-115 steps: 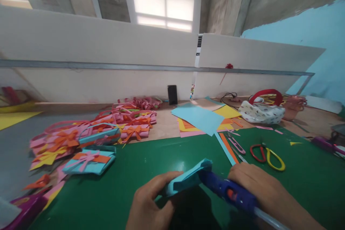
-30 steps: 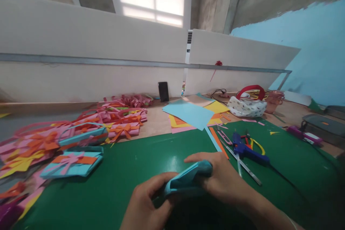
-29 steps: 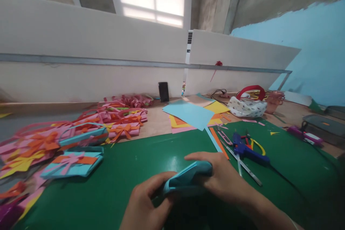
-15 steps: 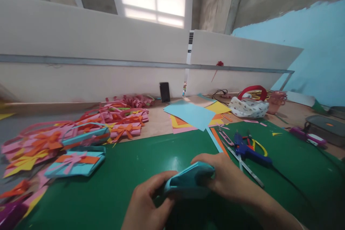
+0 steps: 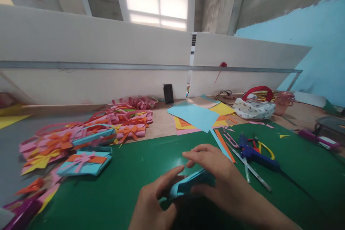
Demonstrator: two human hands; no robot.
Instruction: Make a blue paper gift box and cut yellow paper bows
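A folded light-blue paper piece (image 5: 188, 184) sits low over the green cutting mat (image 5: 129, 176), held between both hands. My left hand (image 5: 155, 201) grips its left end with thumb and fingers. My right hand (image 5: 215, 172) lies over its right end, fingers curled across the top of the fold. A blue glue gun (image 5: 254, 152) lies on the mat to the right of my right hand, partly over the red and yellow scissors (image 5: 265, 147).
Finished pink and blue paper bags with bows (image 5: 83, 136) are piled at the left. A stack of coloured paper sheets (image 5: 196, 116) lies behind the mat, with a phone (image 5: 168, 93) propped against the partition. A patterned pouch (image 5: 253, 107) and a metal ruler (image 5: 250, 167) are at the right.
The glue gun left my right hand and now lies on the mat. My right hand has come onto the blue paper piece, and both hands have lowered it toward the mat.
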